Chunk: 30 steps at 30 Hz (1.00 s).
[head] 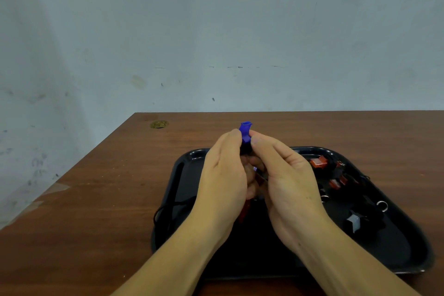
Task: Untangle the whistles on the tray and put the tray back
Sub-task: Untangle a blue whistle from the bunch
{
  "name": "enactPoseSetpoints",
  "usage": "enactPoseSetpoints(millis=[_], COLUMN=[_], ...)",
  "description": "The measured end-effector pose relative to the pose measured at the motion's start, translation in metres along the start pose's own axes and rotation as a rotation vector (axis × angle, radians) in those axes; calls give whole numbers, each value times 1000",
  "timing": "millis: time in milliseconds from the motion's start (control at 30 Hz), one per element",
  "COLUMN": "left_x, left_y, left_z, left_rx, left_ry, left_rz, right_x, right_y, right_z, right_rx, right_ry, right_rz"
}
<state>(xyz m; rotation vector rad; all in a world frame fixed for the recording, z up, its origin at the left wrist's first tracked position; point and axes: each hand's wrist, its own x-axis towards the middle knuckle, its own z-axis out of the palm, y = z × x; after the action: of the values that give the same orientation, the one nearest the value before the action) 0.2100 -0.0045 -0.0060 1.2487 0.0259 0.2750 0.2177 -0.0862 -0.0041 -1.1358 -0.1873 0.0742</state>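
Observation:
A blue whistle point(246, 131) sticks up between my two hands above the black tray point(187, 170). My left hand point(223, 173) and my right hand point(286, 170) are pressed close together and both pinch the blue whistle at their fingertips. A red whistle point(244, 209) hangs below my palms, partly hidden. On the right of the tray lie more red whistles point(318, 162), a grey whistle point(355, 220), metal rings point(382, 206) and black cords. A black cord point(165, 211) trails over the tray's left rim.
The tray sits on a brown wooden table point(108, 187) whose left edge runs diagonally. A brass cable grommet point(159, 124) is set in the far left corner of the table. A grey wall stands behind.

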Motion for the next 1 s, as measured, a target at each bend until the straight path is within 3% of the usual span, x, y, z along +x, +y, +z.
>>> enactPoseSetpoints(millis=[167, 400, 733, 867, 1000], left_x=[4, 2, -3, 1, -2], left_y=[-5, -5, -2, -6, -4], left_z=[-2, -3, -6, -12, -14], left_rx=[-39, 49, 477, 698, 710], left_ry=[105, 125, 206, 183, 113], left_rz=[80, 175, 589, 656, 661], right_x=[-2, -1, 0, 4, 6], right_y=[4, 4, 2, 1, -3], right_z=[2, 1, -3, -14, -23], right_rx=[-5, -3, -38, -125, -199], right_ry=[-16, -30, -78, -115, -203], right_rz=[-28, -47, -32, -6, -72])
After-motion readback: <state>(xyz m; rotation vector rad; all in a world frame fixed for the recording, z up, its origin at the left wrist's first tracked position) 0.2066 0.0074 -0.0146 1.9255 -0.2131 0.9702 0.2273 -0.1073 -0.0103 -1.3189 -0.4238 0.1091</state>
